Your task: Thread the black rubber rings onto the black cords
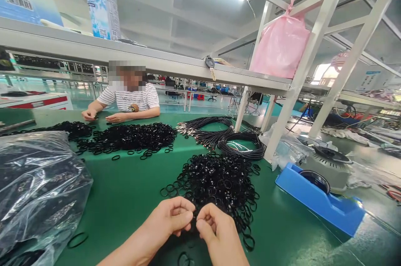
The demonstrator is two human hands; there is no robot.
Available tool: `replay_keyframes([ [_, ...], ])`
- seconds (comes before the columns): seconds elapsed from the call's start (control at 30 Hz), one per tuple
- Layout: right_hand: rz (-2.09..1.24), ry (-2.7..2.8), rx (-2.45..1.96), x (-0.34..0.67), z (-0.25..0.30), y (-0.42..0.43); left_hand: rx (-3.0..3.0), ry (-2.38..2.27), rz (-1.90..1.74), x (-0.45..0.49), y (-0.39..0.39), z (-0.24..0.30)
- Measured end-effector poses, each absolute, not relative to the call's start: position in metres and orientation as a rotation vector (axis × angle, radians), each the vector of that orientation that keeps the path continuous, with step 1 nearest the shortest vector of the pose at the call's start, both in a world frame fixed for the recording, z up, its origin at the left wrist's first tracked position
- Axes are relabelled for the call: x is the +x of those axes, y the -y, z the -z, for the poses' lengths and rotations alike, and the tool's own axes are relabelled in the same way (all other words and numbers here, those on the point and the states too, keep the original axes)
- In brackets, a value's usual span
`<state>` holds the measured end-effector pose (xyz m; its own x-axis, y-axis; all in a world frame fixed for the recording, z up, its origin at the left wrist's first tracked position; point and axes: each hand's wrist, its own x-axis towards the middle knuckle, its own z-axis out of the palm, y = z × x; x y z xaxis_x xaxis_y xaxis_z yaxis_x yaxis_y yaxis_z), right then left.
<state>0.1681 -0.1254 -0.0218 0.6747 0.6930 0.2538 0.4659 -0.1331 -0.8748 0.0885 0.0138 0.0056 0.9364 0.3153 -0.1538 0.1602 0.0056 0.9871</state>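
My left hand point(172, 218) and my right hand point(217, 228) come together at the near edge of a heap of black rubber rings point(216, 182). The fingertips of both hands pinch into the rings, though the exact number held is hidden by my fingers. A second heap of the same rings point(131, 136) lies farther away on the green table mat point(125, 199). Beyond the near heap are coiled black cables point(241, 145). A clear plastic bag of black items point(40, 186) sits to my left.
A blue tape dispenser point(319, 201) stands to my right near a round grey machine point(328, 165). A white metal shelf point(150, 59) spans the table. A co-worker in a striped shirt point(128, 99) sits across it, both hands near the far rings.
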Motion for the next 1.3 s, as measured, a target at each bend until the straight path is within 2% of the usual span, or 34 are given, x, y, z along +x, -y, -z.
replay_keyframes([
  [0.17, -0.372, 0.833, -1.778, 0.176, 0.014, 0.131, 1.627, -0.352, -0.090, 0.084, -0.017, -0.007],
  [0.4, -0.595, 0.648, -1.477, 0.184, 0.021, 0.128, 1.935, -0.244, -0.028, 0.084, -0.011, -0.021],
  [0.63, -0.549, 0.586, -1.476, 0.202, 0.017, 0.137, 2.156, -0.347, -0.151, 0.083, -0.028, -0.014],
  [0.83, -0.535, 0.585, -1.471, 0.194, 0.022, 0.130, 2.108, -0.290, -0.282, 0.100, -0.004, -0.026],
  [1.03, -0.403, 0.610, -1.593, 0.198, 0.024, 0.131, 2.077, -0.278, -0.293, 0.118, -0.002, -0.018],
  [1.3, 0.069, 0.709, -1.918, 0.212, 0.009, 0.156, 2.306, -0.254, -0.385, 0.111, -0.031, -0.020],
])
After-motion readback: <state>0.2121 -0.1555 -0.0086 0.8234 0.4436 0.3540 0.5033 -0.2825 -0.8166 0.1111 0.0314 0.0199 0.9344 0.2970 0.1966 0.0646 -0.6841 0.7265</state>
